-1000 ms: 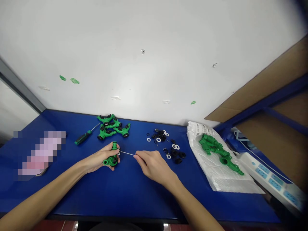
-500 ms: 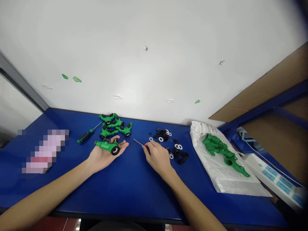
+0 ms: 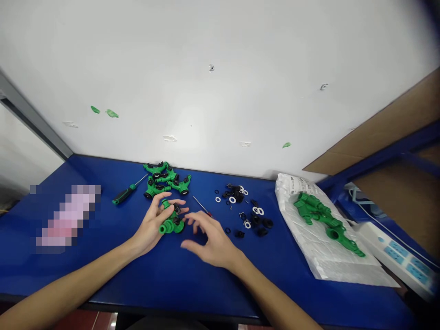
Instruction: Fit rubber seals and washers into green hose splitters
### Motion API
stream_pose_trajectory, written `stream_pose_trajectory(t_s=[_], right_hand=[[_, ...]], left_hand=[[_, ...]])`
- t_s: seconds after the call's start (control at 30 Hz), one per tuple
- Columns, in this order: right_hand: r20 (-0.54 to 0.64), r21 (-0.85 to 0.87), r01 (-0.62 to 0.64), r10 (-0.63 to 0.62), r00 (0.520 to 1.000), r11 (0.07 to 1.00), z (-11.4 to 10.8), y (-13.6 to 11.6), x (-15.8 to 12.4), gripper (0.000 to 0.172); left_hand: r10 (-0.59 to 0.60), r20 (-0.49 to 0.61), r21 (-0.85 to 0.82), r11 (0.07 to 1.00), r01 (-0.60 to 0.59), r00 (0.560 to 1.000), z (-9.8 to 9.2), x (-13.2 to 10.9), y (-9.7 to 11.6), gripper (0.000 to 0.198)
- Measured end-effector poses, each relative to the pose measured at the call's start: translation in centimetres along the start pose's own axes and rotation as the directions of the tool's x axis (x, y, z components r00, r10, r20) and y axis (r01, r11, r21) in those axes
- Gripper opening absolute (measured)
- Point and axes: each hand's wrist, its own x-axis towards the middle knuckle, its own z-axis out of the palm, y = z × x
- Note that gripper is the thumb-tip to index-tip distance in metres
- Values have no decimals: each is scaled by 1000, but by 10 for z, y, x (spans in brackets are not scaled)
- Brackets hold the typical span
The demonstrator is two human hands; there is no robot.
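My left hand [image 3: 150, 229] holds a green Y-shaped fitting [image 3: 168, 225] with black parts, its fingers behind and thumb on top. Just right of the fitting, my right hand [image 3: 211, 240] is open with fingers apart and nothing in it. A thin screwdriver with a red end [image 3: 202, 207] lies on the blue table beyond my right hand. Behind my left hand sit several assembled green fittings [image 3: 180, 184] with black valves. Black parts [image 3: 236, 192] and white rings [image 3: 233, 200] are scattered to the right of the thin screwdriver.
A green-and-black screwdriver [image 3: 123, 194] lies at the left, past it a blurred pink item [image 3: 70, 215]. At the right, green fitting bodies [image 3: 318, 213] rest on a white padded bag [image 3: 309, 256], beside a power strip [image 3: 395, 256]. A white wall [image 3: 192, 91] rises behind the table [image 3: 165, 284].
My right hand has let go of the thin screwdriver, which now lies on the table, and has moved left beside the fitting. My left hand has turned the fitting and closed its fingers around it.
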Motion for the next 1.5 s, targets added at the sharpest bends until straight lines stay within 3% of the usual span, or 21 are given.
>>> stream_pose_trajectory(t_s=[0.1, 0.2, 0.3, 0.43, 0.6, 0.7, 0.83, 0.9, 1.03, 1.17, 1.27, 1.37, 1.5], right_hand=[[-75, 162, -21, 33, 997, 987, 15, -5, -2, 40], [-105, 358, -138, 187, 977, 923, 21, -5, 0, 24], [-23, 547, -206, 261, 965, 811, 19, -3, 4, 33], [43, 651, -208, 237, 970, 730, 19, 0, 7, 51], [15, 671, -204, 262, 965, 712, 26, 4, 6, 53], [-57, 611, -197, 290, 955, 767, 25, 6, 5, 46], [-208, 441, -188, 303, 930, 878, 17, 9, 3, 27], [-273, 332, -188, 285, 919, 925, 14, 10, 3, 23], [-334, 68, -200, 211, 919, 978, 15, 12, 4, 14], [-241, -213, -161, 108, 965, 964, 30, 11, 15, 7], [-133, -362, -120, 76, 988, 925, 43, 7, 35, 11], [-67, -448, -99, 77, 995, 888, 55, 2, 59, 13], [0, -496, -68, 78, 997, 866, 64, -5, 76, 12]], left_hand=[[13, 1, 72, 997, -13, 1000, 2, -2, -7, 34], [7, 40, 69, 998, -10, 999, 0, -1, -8, 31], [32, 76, 88, 995, -39, 997, -3, 1, -5, 32], [104, 49, 135, 985, -110, 993, -7, 5, -2, 28], [113, 37, 188, 975, -118, 993, -10, 7, -3, 33], [109, 34, 214, 970, -114, 993, -10, 5, -4, 37], [106, 47, 307, 945, -115, 993, -6, -1, -6, 71], [160, 56, 395, 903, -169, 985, -6, -3, -6, 80], [433, 40, 595, 714, -370, 901, -13, 1, -4, 54], [623, 13, 684, 565, -461, 782, -27, 9, 4, 33], [685, 30, 743, 472, -475, 728, -35, 14, 9, 23], [699, 74, 796, 389, -464, 711, -38, 18, 12, 14], [663, 158, 859, 274, -433, 732, -41, 22, 13, 8]])
